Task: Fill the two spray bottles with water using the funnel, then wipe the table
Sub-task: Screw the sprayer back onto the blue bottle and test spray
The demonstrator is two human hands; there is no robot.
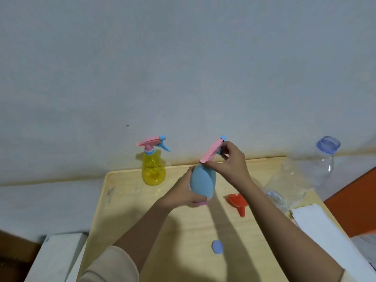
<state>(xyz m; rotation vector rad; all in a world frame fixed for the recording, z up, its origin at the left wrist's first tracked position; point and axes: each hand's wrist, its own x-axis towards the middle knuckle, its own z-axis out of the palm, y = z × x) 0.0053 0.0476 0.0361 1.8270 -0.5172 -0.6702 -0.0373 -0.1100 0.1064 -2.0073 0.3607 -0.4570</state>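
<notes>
- Head view — two spray bottles: blue bottle (pixel 202 183) held above the table (pixel 183 231) centre, left hand (pixel 184 193) wrapped round its body, right hand (pixel 230 161) pinching its pink trigger head.
- Yellow bottle (pixel 153 169) upright at 11 o'clock.
- One red funnel (pixel 238 202) lying at 3 o'clock; one blue cap (pixel 217 246) at 6 — one clear jug (pixel 309 171) at 2.

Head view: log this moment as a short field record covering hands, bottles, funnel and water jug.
left hand: grips body of blue plastic spray bottle, raised and tilted
right hand: on its pink trigger head
yellow translucent spray bottle: upright, head on, untouched
red plastic funnel: lying on wooden table
clear water jug: uncapped
round blue cap: on table
</notes>
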